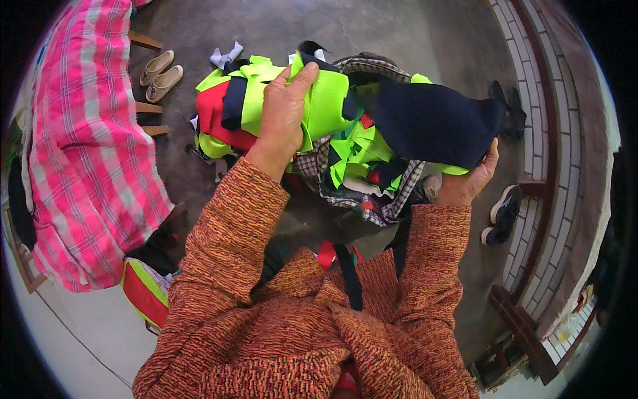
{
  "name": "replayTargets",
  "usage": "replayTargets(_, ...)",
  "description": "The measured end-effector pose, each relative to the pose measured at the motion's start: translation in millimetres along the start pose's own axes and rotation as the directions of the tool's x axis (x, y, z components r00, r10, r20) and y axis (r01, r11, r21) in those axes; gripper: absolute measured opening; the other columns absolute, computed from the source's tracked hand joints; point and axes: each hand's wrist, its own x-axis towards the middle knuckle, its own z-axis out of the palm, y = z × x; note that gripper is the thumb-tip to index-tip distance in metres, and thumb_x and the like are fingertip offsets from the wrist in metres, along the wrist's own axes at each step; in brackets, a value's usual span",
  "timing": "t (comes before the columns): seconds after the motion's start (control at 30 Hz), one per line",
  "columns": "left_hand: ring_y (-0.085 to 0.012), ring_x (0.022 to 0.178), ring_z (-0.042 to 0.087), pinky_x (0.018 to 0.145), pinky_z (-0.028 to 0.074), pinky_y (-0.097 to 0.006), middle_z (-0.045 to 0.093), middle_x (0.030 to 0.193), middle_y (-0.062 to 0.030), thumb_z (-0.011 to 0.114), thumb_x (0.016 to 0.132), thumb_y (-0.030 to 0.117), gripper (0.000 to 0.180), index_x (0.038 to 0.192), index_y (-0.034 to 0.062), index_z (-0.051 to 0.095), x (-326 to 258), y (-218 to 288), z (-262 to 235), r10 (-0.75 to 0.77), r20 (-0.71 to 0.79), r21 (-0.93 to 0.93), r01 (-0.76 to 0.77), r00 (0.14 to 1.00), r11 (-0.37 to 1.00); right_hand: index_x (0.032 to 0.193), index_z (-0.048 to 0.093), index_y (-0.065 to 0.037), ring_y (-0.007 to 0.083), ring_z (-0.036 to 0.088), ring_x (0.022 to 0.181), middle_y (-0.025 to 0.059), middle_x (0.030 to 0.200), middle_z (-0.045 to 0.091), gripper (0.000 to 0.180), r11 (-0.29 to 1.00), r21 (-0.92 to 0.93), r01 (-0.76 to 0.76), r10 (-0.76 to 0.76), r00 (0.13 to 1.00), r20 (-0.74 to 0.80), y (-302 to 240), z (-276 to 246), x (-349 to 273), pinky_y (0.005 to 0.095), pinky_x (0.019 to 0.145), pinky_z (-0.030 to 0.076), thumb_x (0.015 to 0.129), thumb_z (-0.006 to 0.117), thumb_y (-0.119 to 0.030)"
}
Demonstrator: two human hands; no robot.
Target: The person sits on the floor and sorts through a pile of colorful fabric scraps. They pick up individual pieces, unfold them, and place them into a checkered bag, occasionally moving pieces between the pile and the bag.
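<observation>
My left hand [284, 113] is closed on a neon yellow-green fabric piece [325, 100], thumb pressed on top. At the right, my right hand [470, 181] grips the edge of a dark navy fabric piece [432, 123] from below; its fingers are partly hidden behind the cloth. Some yellow-green cloth shows under the navy piece near my right palm. Between and below the hands sits an open checked cloth bag [319, 174] holding green, red and dark scraps [369, 146]. A red fabric piece [216, 116] and more scraps lie heaped to the left of my left hand.
A pink plaid cloth [93, 133] drapes over furniture at the left, near a pair of beige shoes [163, 76]. Dark shoes [503, 213] rest by the white brick wall [528, 246] at the right. Red and green cloth [145, 292] lies at lower left.
</observation>
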Motion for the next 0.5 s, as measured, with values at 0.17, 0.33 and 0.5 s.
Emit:
replayTargets(0.17,-0.0116,0.069,0.061,0.061,0.050,-0.025,0.064,0.085,-0.0034,0.064,0.085,0.017,0.022,0.101,0.0022,0.061,6.6,-0.1,-3.2,0.084,-0.057,0.031,-0.082,0.995,0.996,0.117,0.055,-0.003,0.0269,0.059,0.103,0.0126,0.114,0.061,0.039,0.999,0.032,-0.011,0.009,0.998,0.070,-6.0,-8.6,3.4,0.0407,0.094,0.045,0.090,0.050,-0.030)
replayTargets(0.33,-0.0118,0.071,0.061,0.063,0.050,-0.026,0.064,0.087,-0.0046,0.065,0.084,0.019,0.026,0.101,0.0007,0.060,7.3,-1.6,-7.0,0.086,-0.031,0.054,-0.084,0.996,0.995,0.115,0.057,-0.003,0.0265,0.060,0.102,0.0121,0.113,0.061,0.038,0.997,0.064,-0.047,0.041,0.994,0.097,-4.6,-7.3,4.3,0.0401,0.092,0.047,0.091,0.049,-0.031)
replayTargets(0.5,-0.0124,0.072,0.062,0.063,0.051,-0.026,0.064,0.087,-0.0045,0.064,0.086,0.020,0.024,0.101,0.0017,0.060,8.8,-4.1,-6.3,0.063,-0.006,0.024,-0.063,0.998,0.998,0.112,0.059,-0.004,0.0251,0.060,0.101,0.0107,0.113,0.062,0.037,0.999,0.041,-0.027,0.023,0.996,0.090,-6.0,-3.1,-1.4,0.0392,0.090,0.047,0.091,0.049,-0.033)
